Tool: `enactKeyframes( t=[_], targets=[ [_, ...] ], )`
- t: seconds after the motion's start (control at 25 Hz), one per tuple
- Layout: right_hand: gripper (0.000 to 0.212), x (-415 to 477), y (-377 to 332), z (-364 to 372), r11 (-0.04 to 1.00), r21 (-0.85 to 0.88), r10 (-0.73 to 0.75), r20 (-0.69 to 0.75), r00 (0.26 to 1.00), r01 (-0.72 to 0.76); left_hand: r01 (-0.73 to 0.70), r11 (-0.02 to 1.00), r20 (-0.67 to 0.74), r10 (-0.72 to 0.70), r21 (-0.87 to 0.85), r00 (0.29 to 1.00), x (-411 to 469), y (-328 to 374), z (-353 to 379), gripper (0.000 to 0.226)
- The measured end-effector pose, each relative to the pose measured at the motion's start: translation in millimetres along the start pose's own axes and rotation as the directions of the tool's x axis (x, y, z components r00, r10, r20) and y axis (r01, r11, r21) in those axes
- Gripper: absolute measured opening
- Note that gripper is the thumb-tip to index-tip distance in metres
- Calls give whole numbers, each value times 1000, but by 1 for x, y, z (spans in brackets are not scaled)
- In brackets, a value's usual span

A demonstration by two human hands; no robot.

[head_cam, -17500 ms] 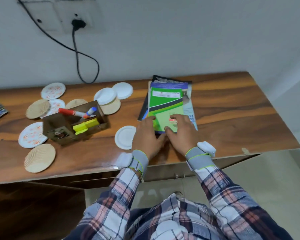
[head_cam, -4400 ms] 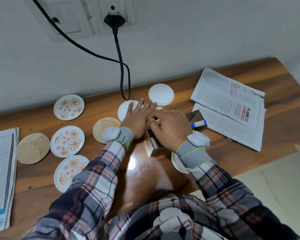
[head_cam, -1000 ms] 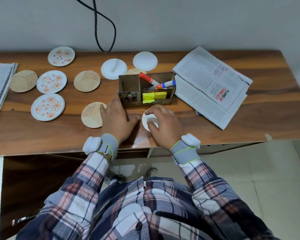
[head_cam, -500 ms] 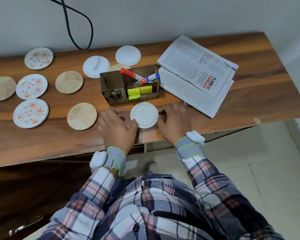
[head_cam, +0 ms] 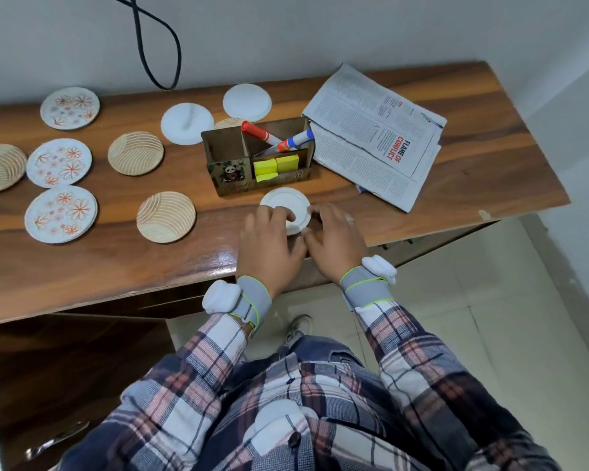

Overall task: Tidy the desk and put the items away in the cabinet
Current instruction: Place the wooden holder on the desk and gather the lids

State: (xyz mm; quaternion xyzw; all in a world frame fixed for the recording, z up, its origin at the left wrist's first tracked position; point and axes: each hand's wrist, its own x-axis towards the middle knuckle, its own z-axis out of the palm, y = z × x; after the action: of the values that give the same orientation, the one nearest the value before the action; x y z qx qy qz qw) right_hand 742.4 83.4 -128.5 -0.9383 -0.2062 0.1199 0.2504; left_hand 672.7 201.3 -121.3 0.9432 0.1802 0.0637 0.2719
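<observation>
Fingers point(head_cam: 275, 212) of our left hand point(head_cam: 269, 248) now lie loosely spread over the white coaster point(head_cam: 286, 201), which was uncovered a moment ago. Those of our right hand point(head_cam: 335, 243) touch its right rim at the counter's point(head_cam: 82, 263) near edge. On its far side, the wooden organizer point(head_cam: 231, 171) holds a red marker point(head_cam: 257, 131), a blue marker point(head_cam: 297, 139) and yellow sticky notes point(head_cam: 276, 165).

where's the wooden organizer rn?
Head view: the wooden organizer stands mid-way along the desk, just left of the open magazine, with a plain white coaster directly in front of it.
</observation>
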Motion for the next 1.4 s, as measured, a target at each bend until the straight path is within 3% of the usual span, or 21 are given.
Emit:
enactKeyframes(
  t=[0.16, 0.28, 0.48, 0.68, 0.84, 1.04, 1.24, 1.4],
  targets=[
    [34, 0, 19, -11, 999, -14, 28, -81, 996, -30, -128, 992, 47, 128, -11, 991, 9, 21, 9, 37],
    [39, 10, 55, -30, 994, -106, 20, -91, 996, -30, -145, 989, 127, 146, -12, 981, 29, 48, 29, 38],
    [51, 26, 113, -59, 969, -238, -52, 49, 997, 62, -20, 947, 234, -59, 321, 970, 62, 89, 74, 66],
    [61, 36, 141, -73, 958, -276, -48, 92, 995, 72, 97, 965, 243, -157, 242, 957, 91, 111, 88, 92],
    [70, 49, 144, -78, 957, -260, -107, 91, 990, 127, 129, 961, 182, -176, 246, 967, 102, 117, 97, 98],
    [60, 74, 155, -85, 987, -111, -107, 83, 991, 116, 150, 958, 137, -188, 243, 973, 109, 117, 102, 85],
    [55, 77, 162, -88, 955, -231, -166, 104, 981, 187, 88, 956, 73, -112, 280, 991, 103, 112, 106, 59],
    [55, 79, 161, -92, 956, -219, -185, 75, 980, 197, 153, 985, 25, -155, 80, 988, 109, 117, 101, 40]
  ],
)
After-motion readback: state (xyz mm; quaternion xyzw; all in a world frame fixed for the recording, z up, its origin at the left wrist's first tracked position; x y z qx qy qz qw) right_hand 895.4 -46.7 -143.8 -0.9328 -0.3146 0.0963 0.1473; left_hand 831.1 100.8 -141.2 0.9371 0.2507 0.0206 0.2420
